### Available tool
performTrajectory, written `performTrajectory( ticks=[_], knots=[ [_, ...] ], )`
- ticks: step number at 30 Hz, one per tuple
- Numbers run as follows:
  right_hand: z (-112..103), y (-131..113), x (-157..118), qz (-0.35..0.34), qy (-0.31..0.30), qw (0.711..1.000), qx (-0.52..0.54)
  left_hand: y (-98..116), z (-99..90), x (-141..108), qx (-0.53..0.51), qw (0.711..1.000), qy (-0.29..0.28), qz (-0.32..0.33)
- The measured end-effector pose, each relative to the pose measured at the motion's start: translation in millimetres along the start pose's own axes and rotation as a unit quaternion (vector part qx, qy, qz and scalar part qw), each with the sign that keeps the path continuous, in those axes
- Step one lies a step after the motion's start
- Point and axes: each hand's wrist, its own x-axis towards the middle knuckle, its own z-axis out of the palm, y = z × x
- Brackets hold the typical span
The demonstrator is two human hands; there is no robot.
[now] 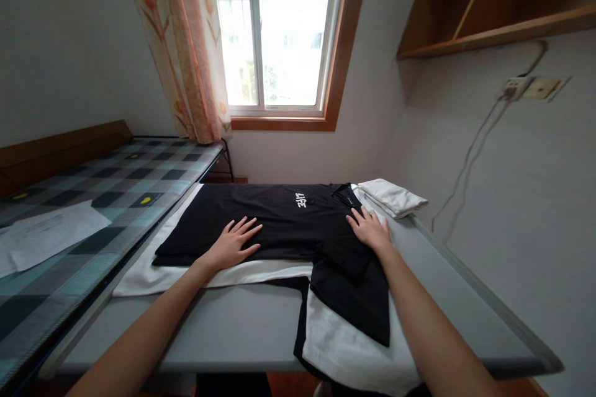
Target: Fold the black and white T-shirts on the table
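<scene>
A black T-shirt (279,223) with white "LIFE" lettering lies spread sideways, its collar to the right and one sleeve pointing towards me. Beneath it is a white garment (344,341) with black edging, showing along the near side and under the sleeve. My left hand (233,243) rests flat on the lower body of the black shirt, fingers spread. Near the collar and shoulder, my right hand (371,227) also lies flat with its fingers apart. Neither hand grips the cloth. A folded white cloth (393,196) sits just beyond my right hand.
The clothes lie on a grey-white table (242,322). Against its left side stands a bed with a checked cover (153,164), bearing paper sheets (51,232). A curtain (186,43) hangs by the window. At right are a wall shelf (493,31), a socket (516,88) and a dangling cord (465,164).
</scene>
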Motion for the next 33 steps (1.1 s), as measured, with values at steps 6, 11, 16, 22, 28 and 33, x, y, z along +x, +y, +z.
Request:
performTrajectory(
  ticks=[6,11,16,22,28,33],
  knots=[
    [2,8,1,0.002,0.006,1.0,0.014,-1,1.2,-1,-0.009,1.0,-0.007,-0.003],
    [-2,5,-4,-0.014,0.08,0.997,0.018,-3,3.1,-1,-0.019,1.0,0.005,0.0],
    [-3,-2,-5,-0.072,0.066,0.995,0.018,-2,2.4,-2,-0.026,1.0,0.012,0.0],
    [4,-3,-4,-0.021,0.047,0.999,0.015,-3,3.3,-3,-0.03,0.999,0.016,0.003],
    [5,2,0,-0.007,0.009,1.0,0.02,14,-0.4,6,-0.072,0.996,0.045,0.041],
    [6,3,-1,-0.012,0.019,0.999,0.026,49,-14.9,37,-0.161,0.974,0.032,0.159]
  ],
)
